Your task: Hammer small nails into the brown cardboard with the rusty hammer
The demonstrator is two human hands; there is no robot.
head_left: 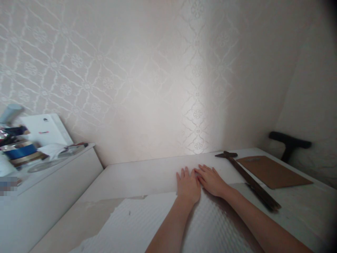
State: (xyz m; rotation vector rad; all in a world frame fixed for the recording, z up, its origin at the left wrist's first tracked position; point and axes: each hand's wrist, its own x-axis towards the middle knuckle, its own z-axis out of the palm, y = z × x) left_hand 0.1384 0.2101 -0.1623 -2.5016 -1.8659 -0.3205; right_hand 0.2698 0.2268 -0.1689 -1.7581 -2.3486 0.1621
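Observation:
My left hand [189, 186] lies flat, fingers spread, at the far end of a white textured sheet [142, 216] that resembles bubble wrap. Beside it, my right hand [212, 180] is also flat with its fingers apart, and the two hands touch near the thumbs. Both sets of fingertips reach onto a smooth white surface [137, 179] in front of the wall. A ragged left edge shows on the textured sheet. Whatever lies under my palms is hidden.
Right of my hands lie a long-handled hammer [243, 171] and a brown clipboard [275, 171]. A black T-shaped handle [289, 141] stands beyond the table's right edge. On the left, a white cabinet [60, 196] holds a white box [46, 128] and a blue tape roll [21, 151].

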